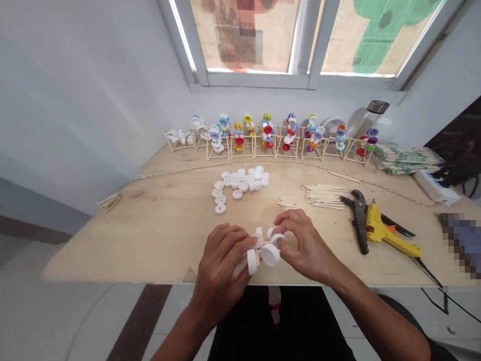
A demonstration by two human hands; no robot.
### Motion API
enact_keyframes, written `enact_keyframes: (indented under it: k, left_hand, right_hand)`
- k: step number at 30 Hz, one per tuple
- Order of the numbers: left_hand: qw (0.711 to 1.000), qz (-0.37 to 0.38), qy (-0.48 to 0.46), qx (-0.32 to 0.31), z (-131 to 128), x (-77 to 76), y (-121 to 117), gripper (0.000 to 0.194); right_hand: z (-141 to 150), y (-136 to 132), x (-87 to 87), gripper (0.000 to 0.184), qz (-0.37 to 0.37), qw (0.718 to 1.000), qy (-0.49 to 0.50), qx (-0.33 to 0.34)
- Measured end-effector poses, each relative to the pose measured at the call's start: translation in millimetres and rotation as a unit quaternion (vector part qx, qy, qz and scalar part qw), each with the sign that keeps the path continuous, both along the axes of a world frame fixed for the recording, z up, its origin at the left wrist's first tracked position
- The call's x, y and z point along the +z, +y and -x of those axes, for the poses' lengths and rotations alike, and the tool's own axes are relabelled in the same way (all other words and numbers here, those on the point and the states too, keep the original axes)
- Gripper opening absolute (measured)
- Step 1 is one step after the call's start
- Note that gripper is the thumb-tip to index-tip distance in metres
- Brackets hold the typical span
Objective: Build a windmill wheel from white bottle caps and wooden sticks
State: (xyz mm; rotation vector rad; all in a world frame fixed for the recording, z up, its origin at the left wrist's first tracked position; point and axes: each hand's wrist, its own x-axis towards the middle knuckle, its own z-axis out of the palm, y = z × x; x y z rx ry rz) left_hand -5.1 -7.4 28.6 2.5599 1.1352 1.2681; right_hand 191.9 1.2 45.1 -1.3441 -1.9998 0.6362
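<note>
With left hand (pixel 221 263), gripped a wheel-like piece of round white plastic caps and pale wooden sticks (pixel 270 254); with right hand (pixel 310 245), pinched one cap (pixel 279 240), near the front edge of a pale wooden table (pixel 112 250). Probably risked loosening a cap through uneven fingertip pressure.

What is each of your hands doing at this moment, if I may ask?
Left hand: closed on the white-cap assembly, holding its left side.
Right hand: fingers pinching a cap on the same assembly's right side.
</note>
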Motion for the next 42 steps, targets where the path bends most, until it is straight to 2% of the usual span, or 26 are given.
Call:
enact_keyframes:
  k: [6, 9, 11, 13, 14, 17, 19, 22, 29, 36, 39, 42]
  left_hand:
    - [0.999, 0.026, -0.025, 0.012, -1, -0.8, 0, 0.024]
    - [0.994, 0.091, -0.061, 0.024, -1, -0.1, -2, 0.019]
    - [0.978, 0.169, -0.114, 0.053, -1, 0.8, -4, 0.016]
    - [0.936, 0.27, -0.201, 0.098, -1, 1.2, -6, 0.017]
    - [0.903, 0.325, -0.257, 0.115, -2, 1.1, -6, 0.019]
    - [0.769, 0.462, -0.43, 0.107, -3, -0.2, -7, 0.027]
    - [0.692, 0.506, -0.509, 0.073, -4, -1.7, -7, 0.03]
    - [0.625, 0.523, -0.578, 0.039, -5, -3.7, -9, 0.029]
    - [0.518, 0.556, -0.649, -0.027, -13, -4.0, -18, 0.024]
    - [0.46, 0.544, -0.701, -0.044, -17, -2.2, -20, 0.019]
    - [0.447, 0.537, -0.715, -0.014, -16, -2.0, -19, 0.013]
    - [0.431, 0.52, -0.737, 0.04, -11, -1.4, -18, 0.004]
  right_hand:
    - [-3, -1, 3.6, 0.008, 0.002, 1.0, -0.009, 0.005]
    - [-12, -6, 11.5, 0.022, -0.003, 1.0, -0.012, 0.005]
    - [-22, -10, 14.9, 0.033, -0.015, 1.0, -0.003, -0.009]
    - [-32, -13, 14.2, 0.035, -0.024, 0.999, 0.021, -0.03]
    - [-35, -14, 12.2, 0.034, -0.024, 0.998, 0.037, -0.041]
    - [-38, -19, 1.7, 0.031, 0.007, 0.995, 0.078, -0.063]
    - [-33, -22, -6.2, 0.031, 0.041, 0.992, 0.096, -0.065]
    - [-21, -27, -14.8, 0.033, 0.09, 0.988, 0.115, -0.043]
    - [7, -33, -18.6, 0.041, 0.173, 0.967, 0.188, 0.001]
    - [26, -31, -22.3, 0.046, 0.219, 0.929, 0.298, 0.013]
    - [20, -28, -26.6, 0.046, 0.205, 0.938, 0.278, -0.002]
    - [0, -18, -32.6, 0.037, 0.141, 0.969, 0.197, -0.043]
